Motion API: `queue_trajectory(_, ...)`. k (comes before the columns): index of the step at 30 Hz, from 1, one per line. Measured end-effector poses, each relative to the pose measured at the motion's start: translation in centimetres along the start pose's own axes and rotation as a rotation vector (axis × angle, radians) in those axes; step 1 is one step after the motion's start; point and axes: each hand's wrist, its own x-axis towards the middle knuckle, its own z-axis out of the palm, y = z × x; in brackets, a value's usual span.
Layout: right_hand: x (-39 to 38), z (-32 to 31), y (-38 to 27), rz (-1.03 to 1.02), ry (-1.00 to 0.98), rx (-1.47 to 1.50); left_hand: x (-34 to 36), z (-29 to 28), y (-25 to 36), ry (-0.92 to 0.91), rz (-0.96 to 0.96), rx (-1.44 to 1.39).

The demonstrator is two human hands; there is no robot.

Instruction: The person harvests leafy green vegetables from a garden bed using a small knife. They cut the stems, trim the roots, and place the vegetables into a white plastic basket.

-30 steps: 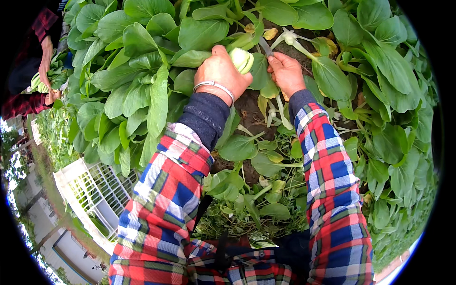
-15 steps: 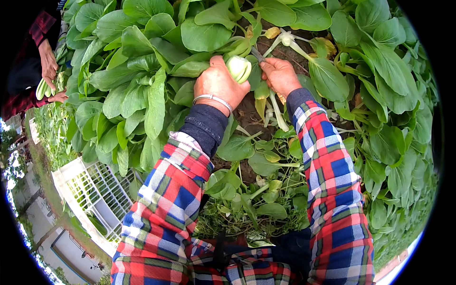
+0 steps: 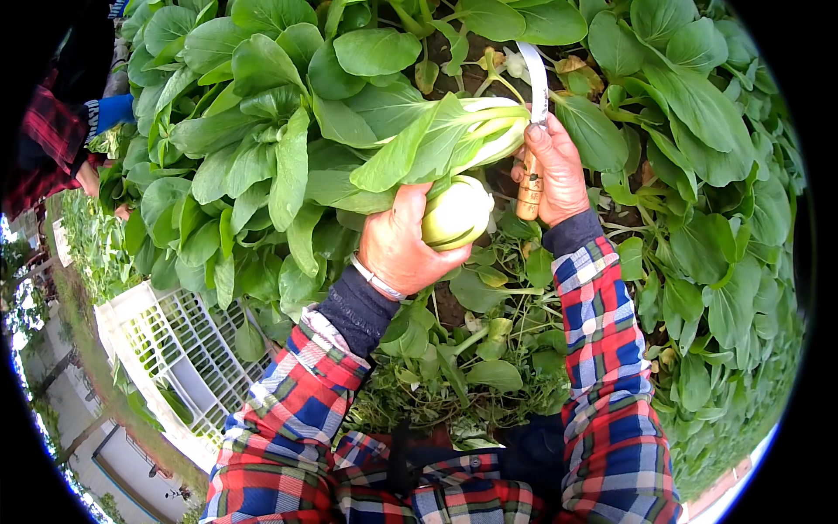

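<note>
My left hand (image 3: 391,246) grips a bok choy (image 3: 456,214), its rounded pale base facing right and its leaves pointing up-left. In my right hand (image 3: 559,171) is a knife (image 3: 531,185), held by its wooden handle with the thumb on top and the curved blade pointing away from me. A second bok choy (image 3: 484,133) lies horizontally above the first, its pale stalks meeting the knife and right fingers; whether those fingers also hold it, I cannot tell. Pale cut stalks (image 3: 513,63) show on the soil behind the blade.
Dense leafy plants (image 3: 262,157) surround my hands, with low growth and soil below. A white plastic crate (image 3: 188,375) stands at the lower left. A co-worker in a red checked sleeve (image 3: 48,131) is at the far upper left, a hand (image 3: 87,177) among the leaves.
My left hand has moved down toward me with its bok choy. The knife has lifted upright, and a second bok choy now lies between my hands. The co-worker's hand has shifted.
</note>
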Motion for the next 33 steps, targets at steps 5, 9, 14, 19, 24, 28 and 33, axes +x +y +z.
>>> queue_trajectory(5, -3.7, -1.6, -3.2, 0.168, -0.150, -0.031, -1.7, -1.1, 2.9, -0.088, 0.156, -0.064)
queue_trajectory(9, -6.3, -2.7, -4.1, 0.152, -0.023, -0.139, -3.1, -1.5, 5.6, -0.217, 0.064, -0.223)
queue_trajectory(14, -8.7, -4.1, -3.8, 0.131, 0.073, -0.183, -4.2, -1.2, 10.0, -0.282, 0.322, -0.244)
queue_trajectory(19, -11.2, -3.5, -3.5, 0.199, 0.013, -0.094, -1.7, 0.8, 9.9, -0.181, 0.495, 0.193)
queue_trajectory(24, -12.4, -4.8, -3.0, 0.299, 0.053, -0.026, -1.3, 1.6, 8.9, -0.359, 0.456, 0.119)
queue_trajectory(28, -12.4, -3.8, -2.0, 0.363, 0.225, 0.102, -2.6, 3.4, 8.3, -0.426, 0.329, 0.150)
queue_trajectory(33, -11.0, -5.8, 0.4, 0.088, 0.348, -0.359, -2.9, 2.9, 8.6, -0.455, 0.146, -0.026)
